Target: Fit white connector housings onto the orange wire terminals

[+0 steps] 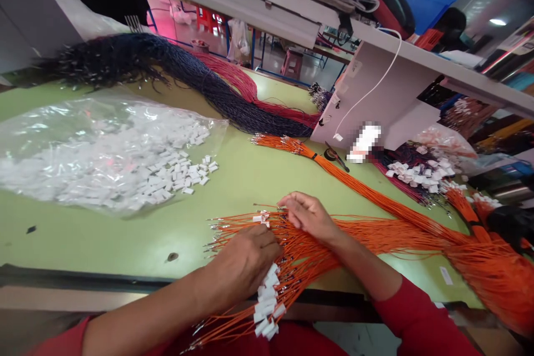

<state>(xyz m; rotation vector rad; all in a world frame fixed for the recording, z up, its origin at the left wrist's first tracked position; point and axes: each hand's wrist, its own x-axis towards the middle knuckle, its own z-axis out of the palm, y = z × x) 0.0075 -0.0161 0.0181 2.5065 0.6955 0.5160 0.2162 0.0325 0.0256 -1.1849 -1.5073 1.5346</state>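
A spread of orange wires point(375, 233) with metal terminal ends lies across the green table point(125, 233) in front of me. My left hand point(246, 261) is closed over a bunch of these wires, several of which carry small white connectors point(267, 303) hanging over the table's front edge. Just beyond it, my right hand point(308, 216) rests on the wire ends with its fingers pinched together on a wire near one white connector point(262, 217).
A clear plastic bag point(83, 150) spills loose white connectors point(183, 172) at the left. Bundles of dark blue wires point(200, 83) and red wires point(246, 86) lie at the back. More white connectors point(421, 172) sit at the right, below a white shelf point(375, 94).
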